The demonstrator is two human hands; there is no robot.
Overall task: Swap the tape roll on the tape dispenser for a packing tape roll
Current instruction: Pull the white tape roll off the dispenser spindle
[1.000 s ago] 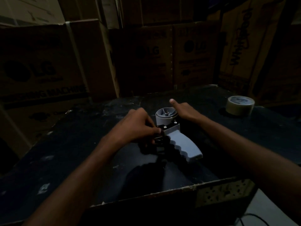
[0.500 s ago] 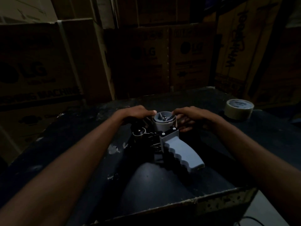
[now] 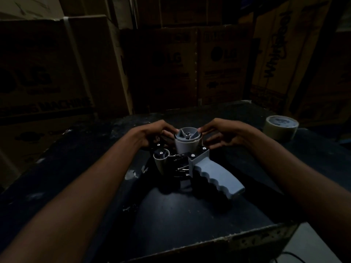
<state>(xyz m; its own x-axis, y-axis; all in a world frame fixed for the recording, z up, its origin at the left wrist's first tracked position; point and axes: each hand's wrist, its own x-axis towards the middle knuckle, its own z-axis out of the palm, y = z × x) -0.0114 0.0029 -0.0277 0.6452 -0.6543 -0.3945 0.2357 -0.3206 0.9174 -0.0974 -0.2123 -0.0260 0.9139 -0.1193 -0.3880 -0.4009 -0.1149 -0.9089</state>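
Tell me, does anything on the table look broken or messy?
Nothing looks broken. The tape dispenser lies on its side, with both hands at its hub, which fits changing the roll. The tape roll sits flat at the far right. The dark table has pale scuffs and a ragged front edge.

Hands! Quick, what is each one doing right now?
Left hand: fingers curled on the spool of the tape dispenser.
Right hand: fingertips pinching the same spool's rim.
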